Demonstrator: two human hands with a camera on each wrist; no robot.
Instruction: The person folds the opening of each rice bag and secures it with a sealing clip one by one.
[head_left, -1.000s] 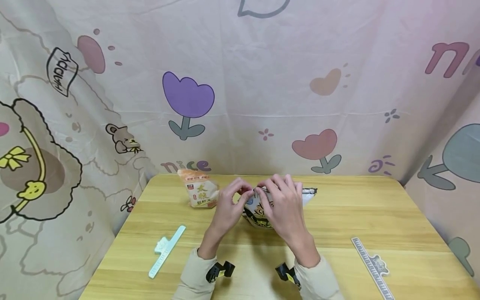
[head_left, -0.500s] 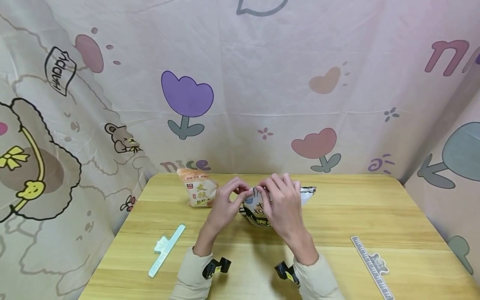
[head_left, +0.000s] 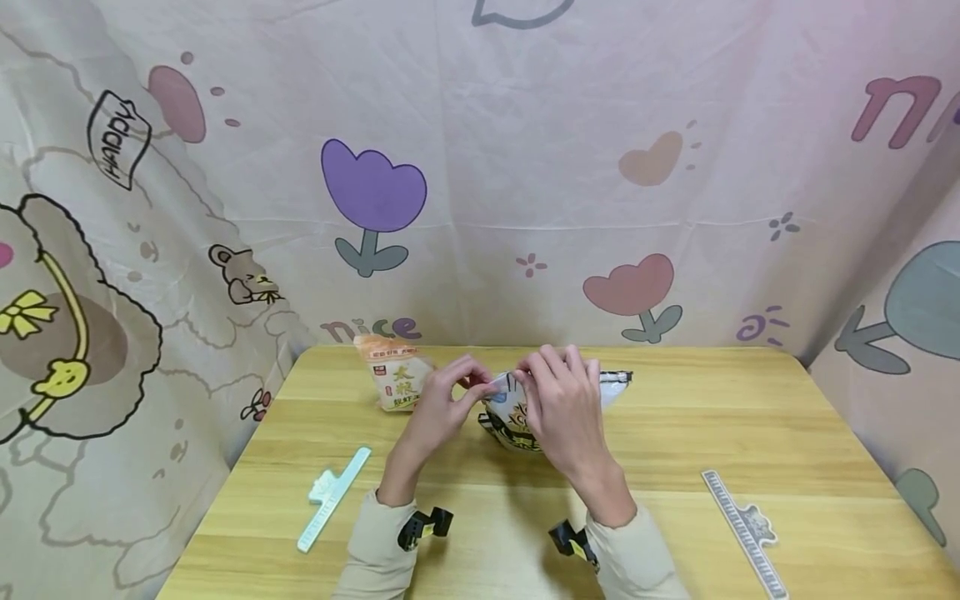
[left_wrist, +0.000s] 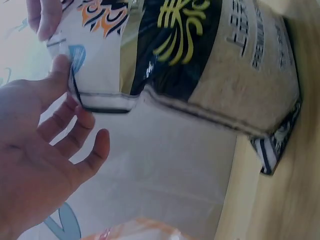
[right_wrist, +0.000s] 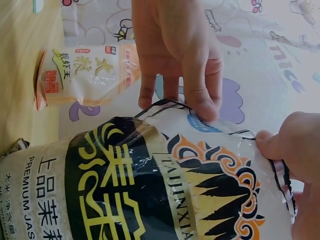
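Observation:
A white, black and gold bag of rice (head_left: 513, 423) stands upright near the table's middle, its top edge bent and creased. In the left wrist view, pale grains show through the bag's (left_wrist: 245, 75) lower part. My left hand (head_left: 441, 410) pinches the bag's top left corner between thumb and fingers, the other fingers behind it. Farther along the same edge, my right hand (head_left: 567, 412) pinches the top with its thumb on the near face. The right wrist view shows both the left hand (right_wrist: 180, 55) and the right thumb (right_wrist: 272, 145) at that edge.
An orange-and-white bag (head_left: 396, 379) stands just behind my left hand. A mint bag clip (head_left: 332, 500) lies at the left of the wooden table (head_left: 645, 533), and a grey bag clip (head_left: 746, 533) at the right. A printed cloth (head_left: 495, 167) hangs behind.
My left hand has shifted a little left and down along the bag's top, baring more of the corner. My right hand keeps its hold almost unmoved.

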